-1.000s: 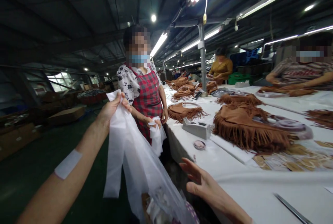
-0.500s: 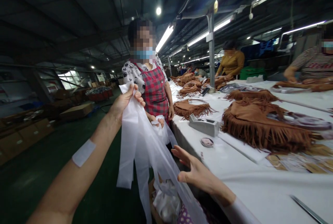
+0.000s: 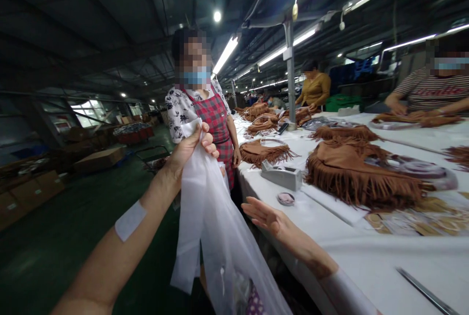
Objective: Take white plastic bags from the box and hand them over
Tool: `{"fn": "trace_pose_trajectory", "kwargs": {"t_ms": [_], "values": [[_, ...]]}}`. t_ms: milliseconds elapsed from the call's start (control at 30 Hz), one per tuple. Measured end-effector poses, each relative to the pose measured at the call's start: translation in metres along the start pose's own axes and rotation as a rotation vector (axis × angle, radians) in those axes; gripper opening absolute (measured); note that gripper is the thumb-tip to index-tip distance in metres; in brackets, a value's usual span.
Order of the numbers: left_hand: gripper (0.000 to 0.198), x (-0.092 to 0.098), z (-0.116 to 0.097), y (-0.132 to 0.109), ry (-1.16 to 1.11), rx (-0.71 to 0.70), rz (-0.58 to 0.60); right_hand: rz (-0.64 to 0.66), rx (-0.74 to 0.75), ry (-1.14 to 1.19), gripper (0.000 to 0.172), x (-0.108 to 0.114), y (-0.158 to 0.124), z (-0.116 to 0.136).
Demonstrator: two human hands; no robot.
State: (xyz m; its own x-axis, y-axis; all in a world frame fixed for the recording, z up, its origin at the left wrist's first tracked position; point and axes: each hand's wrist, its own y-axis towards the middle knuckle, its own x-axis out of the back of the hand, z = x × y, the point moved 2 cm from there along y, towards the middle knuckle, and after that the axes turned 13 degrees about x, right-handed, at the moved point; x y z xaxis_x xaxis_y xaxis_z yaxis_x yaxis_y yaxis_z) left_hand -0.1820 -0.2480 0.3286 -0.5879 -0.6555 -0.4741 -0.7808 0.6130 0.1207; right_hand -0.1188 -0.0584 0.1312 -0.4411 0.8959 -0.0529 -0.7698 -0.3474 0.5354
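Observation:
My left hand (image 3: pixel 190 146) is raised and closed on the top of a thin white plastic bag (image 3: pixel 216 227) that hangs down from it. A white patch is stuck on my left forearm (image 3: pixel 130 220). My right hand (image 3: pixel 266 216) is open, fingers stretched out, holding nothing, just right of the hanging bag and at the edge of the white table (image 3: pixel 351 261). A person in a red checked apron (image 3: pixel 214 124) stands right behind the bag, facing me.
Brown fringed bags (image 3: pixel 351 176) lie along the table, with a grey tape dispenser (image 3: pixel 282 174) and a small round tin (image 3: pixel 286 199) near my right hand. Other people work at the far side. Cardboard boxes (image 3: pixel 97 158) stand on the green floor at left.
My left hand has carried the bag to the right and a little lower, in front of the person in the apron. My right hand has risen and stretched toward the bag.

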Motion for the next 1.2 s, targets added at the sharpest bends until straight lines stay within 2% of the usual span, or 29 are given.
{"fn": "trace_pose_trajectory", "kwargs": {"t_ms": [200, 267, 400, 533, 600, 767, 867, 1033, 1133, 1200], "values": [[0.031, -0.010, -0.005, 0.013, 0.012, -0.012, 0.006, 0.087, -0.068, 0.121, 0.118, -0.011, -0.009, -0.008], [0.029, -0.014, -0.009, 0.018, 0.014, -0.028, -0.018, 0.101, -0.064, 0.110, 0.116, -0.014, -0.005, -0.009], [0.027, -0.021, -0.021, 0.035, 0.016, -0.088, -0.088, 0.161, -0.071, 0.043, 0.094, -0.015, 0.000, -0.019], [0.032, -0.031, -0.032, 0.054, 0.008, -0.155, -0.094, 0.188, -0.209, 0.085, 0.069, -0.015, -0.003, -0.043], [0.031, -0.038, -0.034, 0.061, 0.004, -0.164, -0.075, 0.167, -0.233, 0.150, 0.065, -0.018, -0.002, -0.053], [0.024, -0.050, -0.034, 0.066, -0.032, -0.149, -0.019, 0.123, -0.150, 0.349, 0.060, -0.037, 0.007, -0.058], [0.022, -0.039, -0.032, 0.066, -0.074, -0.128, -0.021, 0.073, -0.142, 0.445, 0.056, -0.046, 0.004, -0.056], [0.026, 0.002, -0.028, 0.068, -0.170, -0.123, -0.122, -0.106, -0.220, 0.428, 0.044, -0.043, -0.017, -0.053], [0.028, 0.025, -0.026, 0.068, -0.234, -0.127, -0.173, -0.123, -0.197, 0.296, 0.050, -0.039, -0.024, -0.047], [0.028, 0.036, -0.027, 0.067, -0.245, -0.128, -0.188, -0.156, -0.163, 0.198, 0.060, -0.036, -0.024, -0.044]]}}
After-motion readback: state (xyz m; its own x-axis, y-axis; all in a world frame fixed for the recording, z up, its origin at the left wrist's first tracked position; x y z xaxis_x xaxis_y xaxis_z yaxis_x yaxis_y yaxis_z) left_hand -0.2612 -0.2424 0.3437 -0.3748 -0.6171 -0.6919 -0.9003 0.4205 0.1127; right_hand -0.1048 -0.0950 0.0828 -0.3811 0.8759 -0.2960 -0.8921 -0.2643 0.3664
